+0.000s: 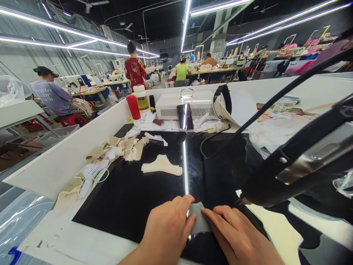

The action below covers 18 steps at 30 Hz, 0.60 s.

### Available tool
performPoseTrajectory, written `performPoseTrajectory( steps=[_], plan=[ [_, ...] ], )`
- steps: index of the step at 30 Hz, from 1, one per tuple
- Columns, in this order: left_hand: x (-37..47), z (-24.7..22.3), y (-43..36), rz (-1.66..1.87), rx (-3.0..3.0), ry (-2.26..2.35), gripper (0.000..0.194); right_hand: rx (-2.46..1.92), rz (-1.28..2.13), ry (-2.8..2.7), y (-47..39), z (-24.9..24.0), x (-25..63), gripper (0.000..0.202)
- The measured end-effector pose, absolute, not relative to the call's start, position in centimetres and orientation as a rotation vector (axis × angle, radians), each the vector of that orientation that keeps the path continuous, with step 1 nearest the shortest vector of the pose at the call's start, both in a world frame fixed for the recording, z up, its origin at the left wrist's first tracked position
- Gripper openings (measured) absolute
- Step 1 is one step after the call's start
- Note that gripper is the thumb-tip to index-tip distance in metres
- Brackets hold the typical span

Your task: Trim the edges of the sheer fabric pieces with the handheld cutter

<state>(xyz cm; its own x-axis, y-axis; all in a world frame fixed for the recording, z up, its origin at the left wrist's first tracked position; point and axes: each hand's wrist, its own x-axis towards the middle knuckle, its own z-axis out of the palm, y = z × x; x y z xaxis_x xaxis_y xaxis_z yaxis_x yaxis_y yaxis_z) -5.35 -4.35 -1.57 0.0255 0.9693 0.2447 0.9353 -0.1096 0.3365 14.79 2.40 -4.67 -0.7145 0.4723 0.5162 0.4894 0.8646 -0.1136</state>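
A small, thin grey piece of material [199, 218] lies on the black work surface [121, 191] between my two hands. My left hand [168, 229] has its thumb and forefinger closed at the piece's left edge. At the right edge, my right hand [237, 233] rests low, fingers together and their tips on the piece. Beyond them lies a stack of cream cut fabric pieces [162, 165]. A larger pale-yellow cut piece [278, 228] is to the right of my right hand, partly under a black lamp-like arm [275, 173].
Beige and white scraps [95, 167] line the left side. At the back are a white vented box [168, 105], a phone [185, 117], a red cup [133, 106] and a jar [142, 99]. A black cable [264, 106] crosses on the right. Several people sit or stand farther off.
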Motion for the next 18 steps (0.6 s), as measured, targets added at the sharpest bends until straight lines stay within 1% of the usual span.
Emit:
performPoseTrajectory(
  steps=[12,18],
  plan=[
    [-5.25,-1.64,-4.26,0.584,2.192,2.077,0.028,-0.709,-0.069,-2.5,2.28,-4.74,14.67,0.036],
    [-5.49,-1.45,-4.24,0.661,2.2,2.089,0.024,-0.753,-0.054,-2.509,2.12,-5.22,14.83,0.034]
  ],
)
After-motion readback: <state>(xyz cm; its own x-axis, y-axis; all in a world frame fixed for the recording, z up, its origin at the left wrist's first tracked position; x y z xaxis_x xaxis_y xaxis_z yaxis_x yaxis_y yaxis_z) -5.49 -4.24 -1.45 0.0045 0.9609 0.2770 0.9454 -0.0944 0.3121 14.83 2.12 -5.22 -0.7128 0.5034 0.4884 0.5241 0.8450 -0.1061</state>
